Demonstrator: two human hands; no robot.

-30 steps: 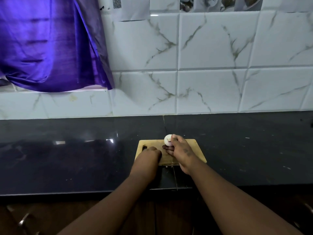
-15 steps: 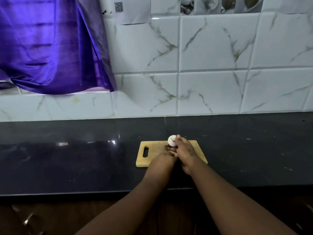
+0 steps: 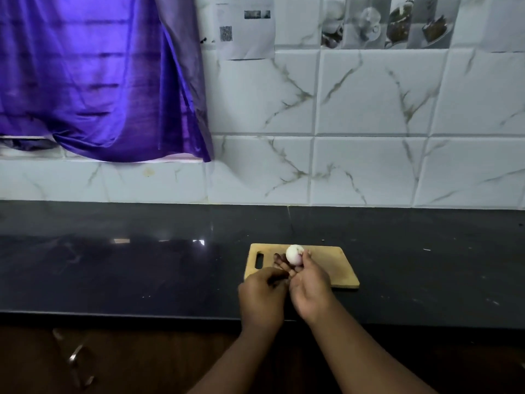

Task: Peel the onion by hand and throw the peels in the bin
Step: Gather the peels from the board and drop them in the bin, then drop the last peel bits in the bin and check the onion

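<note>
A small pale peeled onion [image 3: 294, 254] sits at the fingertips of my right hand [image 3: 310, 288], held just above the wooden cutting board [image 3: 336, 265]. My left hand [image 3: 262, 297] is beside it, at the board's near left corner, fingers curled in with something dark pinched between them, likely a peel; I cannot tell for sure. A bit of dark peel [image 3: 277, 257] shows just left of the onion. No bin is in view.
The board lies on a black counter [image 3: 142, 268] under a white marbled tile wall [image 3: 369, 166]. A purple curtain [image 3: 93, 78] hangs at the upper left. Metal cabinet handles [image 3: 74, 356] show below the counter's front edge.
My left hand has drawn back from the board's left end toward the right hand and closed its fingers. The right hand has kept the onion and lifted it slightly. The camera has tilted up.
</note>
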